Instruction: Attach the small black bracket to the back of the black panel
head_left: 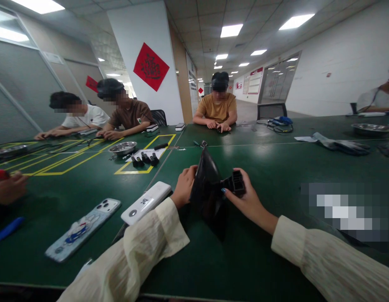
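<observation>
A dark, glossy, roughly triangular panel (208, 178) stands upright above the green table (260, 260). My left hand (184, 186) is closed on its left edge, with the fingertips partly hidden behind it. On the panel's right side, my right hand (249, 201) grips a black boxy part (238, 182), thumb in front and fingers behind. A narrow black neck runs from this part to the panel. Left of my left hand lies a white device (146, 203), beside a phone in a patterned case (83, 230).
Several black cylindrical parts (145, 158) stand near a metal bowl (123, 148). A small metal tool (203, 144) lies beyond the panel. Grey gloves (339, 144) rest at the right. Another person's hand (10, 188) is at the left edge; several people sit around.
</observation>
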Action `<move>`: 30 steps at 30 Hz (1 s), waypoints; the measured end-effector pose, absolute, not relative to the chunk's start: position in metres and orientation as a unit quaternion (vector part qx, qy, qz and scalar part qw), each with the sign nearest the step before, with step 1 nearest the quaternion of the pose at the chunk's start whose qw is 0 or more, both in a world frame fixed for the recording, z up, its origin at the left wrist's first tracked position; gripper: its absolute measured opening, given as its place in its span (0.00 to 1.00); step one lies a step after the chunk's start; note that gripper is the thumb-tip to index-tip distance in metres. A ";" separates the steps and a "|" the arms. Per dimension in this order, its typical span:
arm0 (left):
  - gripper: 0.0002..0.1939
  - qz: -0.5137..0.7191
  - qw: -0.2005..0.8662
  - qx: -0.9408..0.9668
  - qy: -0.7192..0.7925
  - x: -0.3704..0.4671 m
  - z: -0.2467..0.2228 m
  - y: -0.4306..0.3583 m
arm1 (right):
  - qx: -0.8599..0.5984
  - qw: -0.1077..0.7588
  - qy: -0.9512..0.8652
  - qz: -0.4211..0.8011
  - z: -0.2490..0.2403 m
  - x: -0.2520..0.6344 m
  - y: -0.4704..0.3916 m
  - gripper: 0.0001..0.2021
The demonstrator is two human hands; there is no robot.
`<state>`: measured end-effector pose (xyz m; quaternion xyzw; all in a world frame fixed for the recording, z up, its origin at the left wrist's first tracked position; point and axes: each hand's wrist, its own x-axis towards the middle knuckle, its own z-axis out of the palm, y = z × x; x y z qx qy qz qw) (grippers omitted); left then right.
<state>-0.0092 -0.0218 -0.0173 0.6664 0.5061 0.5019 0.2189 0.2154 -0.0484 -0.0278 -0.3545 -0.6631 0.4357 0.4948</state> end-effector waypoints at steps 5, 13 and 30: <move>0.07 0.632 0.313 0.440 0.556 -0.034 0.014 -0.006 | -0.402 0.408 -0.760 0.307 -0.013 0.211 -0.045 0.32; 0.10 0.702 0.475 0.171 0.501 -0.053 0.046 -0.012 | -0.430 0.308 -0.835 0.153 0.006 0.192 -0.042 0.33; 0.03 0.765 0.242 0.372 0.466 -0.052 0.043 -0.007 | -0.484 0.168 -0.858 -0.033 -0.006 0.163 -0.070 0.32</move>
